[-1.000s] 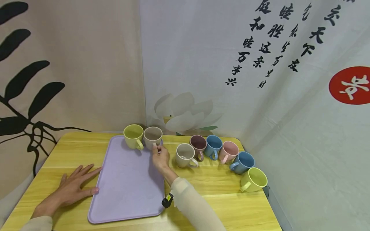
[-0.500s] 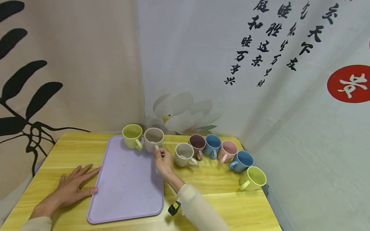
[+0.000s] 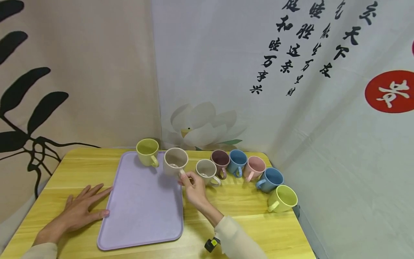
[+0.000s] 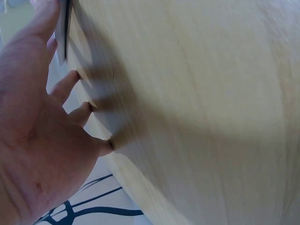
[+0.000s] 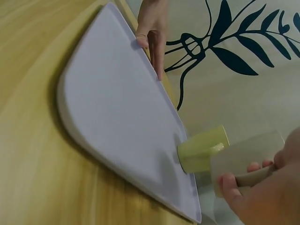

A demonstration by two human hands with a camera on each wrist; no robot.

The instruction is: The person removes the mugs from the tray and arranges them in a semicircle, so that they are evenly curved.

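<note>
My right hand pinches the handle of a greyish-beige mug, held upright over the far right part of a lilac tray. In the right wrist view the mug hangs clear of the tray, with thumb and fingers around its handle. A yellow-green mug stands at the tray's far left corner. My left hand lies spread on the table, its thumb and index fingertip at the tray's left edge. The left wrist view shows that hand with fingertips against the wood.
Right of the tray, several mugs stand in a curve on the wooden table: off-white, maroon, blue, pink, another blue and yellow-green. A printed curtain hangs behind.
My right hand has lifted the greyish-beige mug off the tray's far edge and drawn it right and toward me. The left hand and the tray stay in place.
</note>
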